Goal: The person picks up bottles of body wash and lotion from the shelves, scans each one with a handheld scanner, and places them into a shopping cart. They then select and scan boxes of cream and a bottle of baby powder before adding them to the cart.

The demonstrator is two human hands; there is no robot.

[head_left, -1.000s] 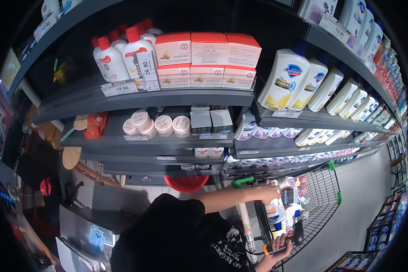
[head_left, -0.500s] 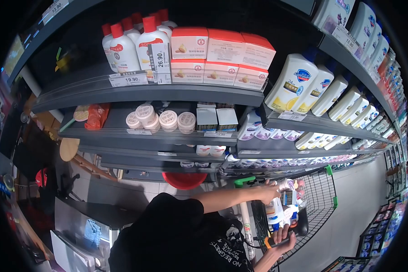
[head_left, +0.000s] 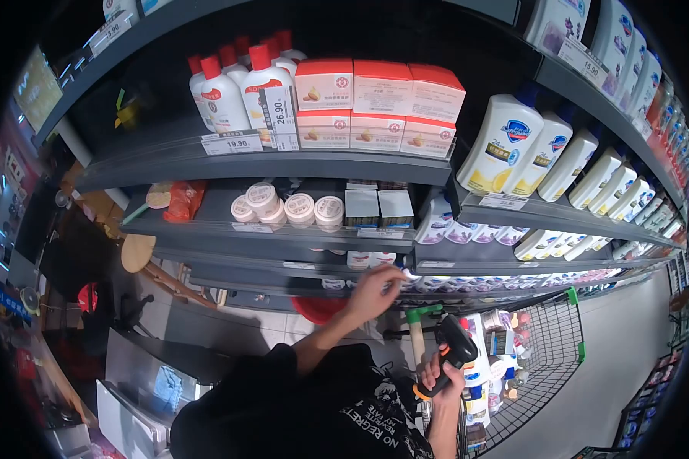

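Note:
My left hand (head_left: 377, 293) is stretched out in front of the lower shelves, its fingers bent and slightly apart, with nothing visible between them. A white bottle top (head_left: 408, 274) on the shelf is close to its fingertips. My right hand (head_left: 445, 376) is wrapped round the grip of a black and orange handheld device (head_left: 458, 343), held upright beside the cart. White bottles (head_left: 476, 359) and a dark box (head_left: 500, 342) lie in the wire shopping cart (head_left: 547, 340).
Red-capped bottles (head_left: 221, 99) and pink-and-white boxes (head_left: 379, 86) stand on the upper shelf. Round jars (head_left: 263, 200) sit below. Safeguard bottles (head_left: 502, 145) line the right shelf. A red basin (head_left: 318, 308) is on the floor, a metal bin-like unit (head_left: 134, 405) at lower left.
My left hand has moved out of the cart, left and up towards the shelves. My right hand has lifted the device and turned it upright. The view has shifted slightly.

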